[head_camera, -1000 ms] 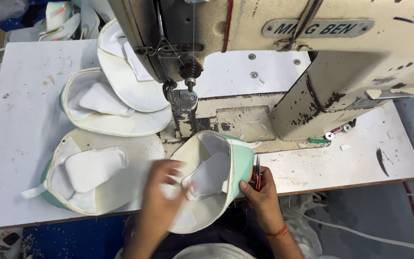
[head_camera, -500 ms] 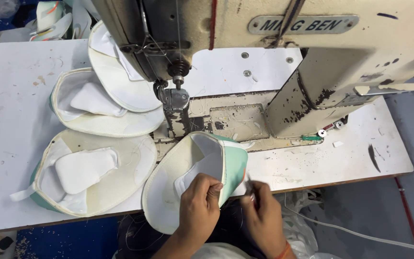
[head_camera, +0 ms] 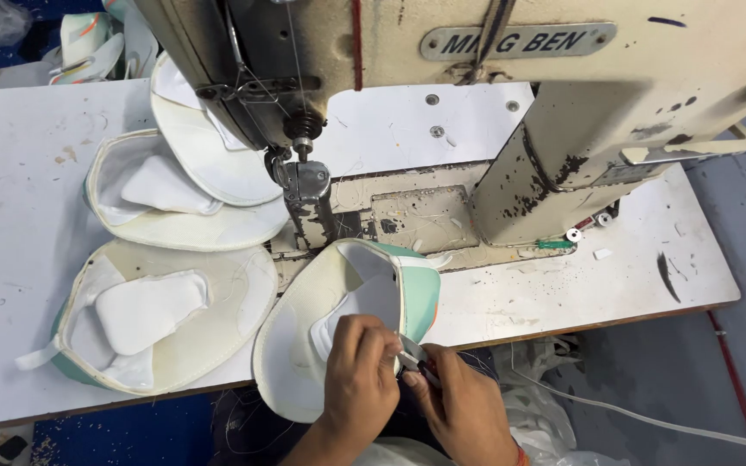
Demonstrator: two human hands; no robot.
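While the left hand (head_camera: 357, 373) pinches the cap piece (head_camera: 347, 319) steady at lower centre, the right hand's (head_camera: 464, 410) fingers clamp small snips (head_camera: 416, 358) against its edge.

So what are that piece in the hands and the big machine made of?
The shoe upper looks like soft white fabric or synthetic sheet, matte, with a mint green outer side; it curls and folds freely. Which of the two is unclear. The sewing machine looks like cream-painted metal: dark chips show where paint has worn off. The left hand and right hand pinch the upper's edge.
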